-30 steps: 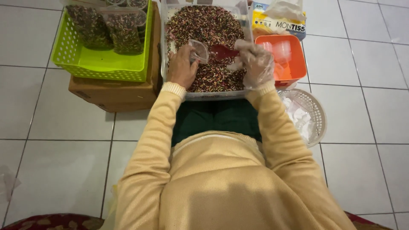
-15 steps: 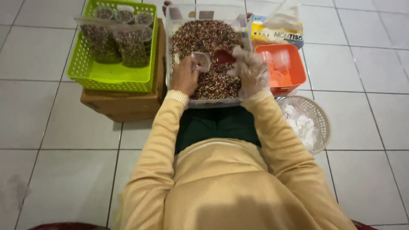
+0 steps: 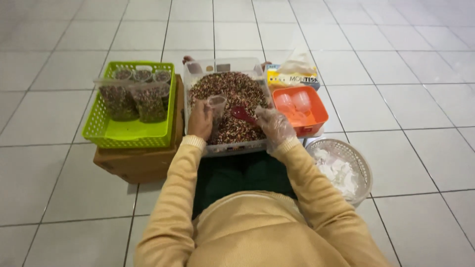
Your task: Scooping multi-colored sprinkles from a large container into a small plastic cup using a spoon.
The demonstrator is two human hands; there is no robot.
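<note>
Centre frame, over the bead tub (image 3: 198, 74): left hand (image 3: 200, 121) grips a small light, crushable bag (image 3: 216, 106) by its mouth; gloved right hand (image 3: 274, 126) clasps a red scoop (image 3: 242, 114).

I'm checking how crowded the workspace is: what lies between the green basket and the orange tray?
In the head view, the clear tub of mixed beads lies between the green basket and orange tray, with both hands, left and right, over it.
</note>
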